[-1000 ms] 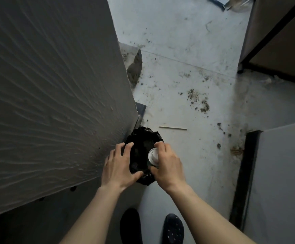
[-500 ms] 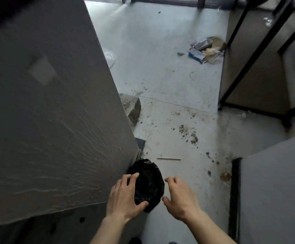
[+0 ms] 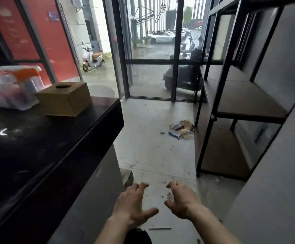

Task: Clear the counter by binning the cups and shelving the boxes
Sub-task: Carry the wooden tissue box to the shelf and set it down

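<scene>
My left hand (image 3: 131, 203) and my right hand (image 3: 182, 201) hover side by side above the floor, both empty with fingers spread. Just below them, between my forearms, the top of the black bin bag (image 3: 137, 235) shows at the bottom edge. A brown cardboard box (image 3: 64, 99) with a round hole in its top sits at the far end of the black counter (image 3: 46, 147). Behind the box lies a blurred clear plastic package with an orange part (image 3: 11, 87). No cup is visible.
A black-framed shelf unit (image 3: 240, 106) with brown boards stands at the right. Litter (image 3: 181, 129) lies on the dirty floor near its foot. A glass door and window front close the far side. A grey panel (image 3: 275, 191) rises at the right.
My right hand let go of the white cup into the bin bag. Both hands left the bag and rose, and my view lifted from the floor to the counter and door.
</scene>
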Motion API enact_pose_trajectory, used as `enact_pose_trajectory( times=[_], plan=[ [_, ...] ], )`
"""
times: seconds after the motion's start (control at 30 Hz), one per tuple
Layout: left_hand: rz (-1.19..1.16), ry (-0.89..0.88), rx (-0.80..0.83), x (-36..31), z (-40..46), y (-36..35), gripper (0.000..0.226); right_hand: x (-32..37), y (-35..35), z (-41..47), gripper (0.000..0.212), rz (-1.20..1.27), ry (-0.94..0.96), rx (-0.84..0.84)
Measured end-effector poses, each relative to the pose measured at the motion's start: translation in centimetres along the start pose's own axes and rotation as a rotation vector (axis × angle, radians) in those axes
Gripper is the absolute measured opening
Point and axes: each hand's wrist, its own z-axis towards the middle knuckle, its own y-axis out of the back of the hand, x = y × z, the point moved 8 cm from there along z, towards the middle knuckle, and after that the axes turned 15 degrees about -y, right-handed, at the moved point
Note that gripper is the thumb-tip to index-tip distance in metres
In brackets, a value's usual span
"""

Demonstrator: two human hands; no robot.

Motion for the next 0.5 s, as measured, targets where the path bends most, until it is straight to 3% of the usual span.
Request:
enact_pose_trajectory(
  times=[0.27, 0.5],
  plan=[
    [0.040, -0.215, -0.106, -7.6, -3.9, 14.7, 0.079, 4.3, 13.8, -10.2, 0.062, -0.043, -0.038, -0.213],
    [0.099, -0.211, -0.310, -4.3, -14.4, 28.6, 0.073, 13.2, 19.4, -18.7, 0.051, -0.041, 0.008, -0.359]
  ],
)
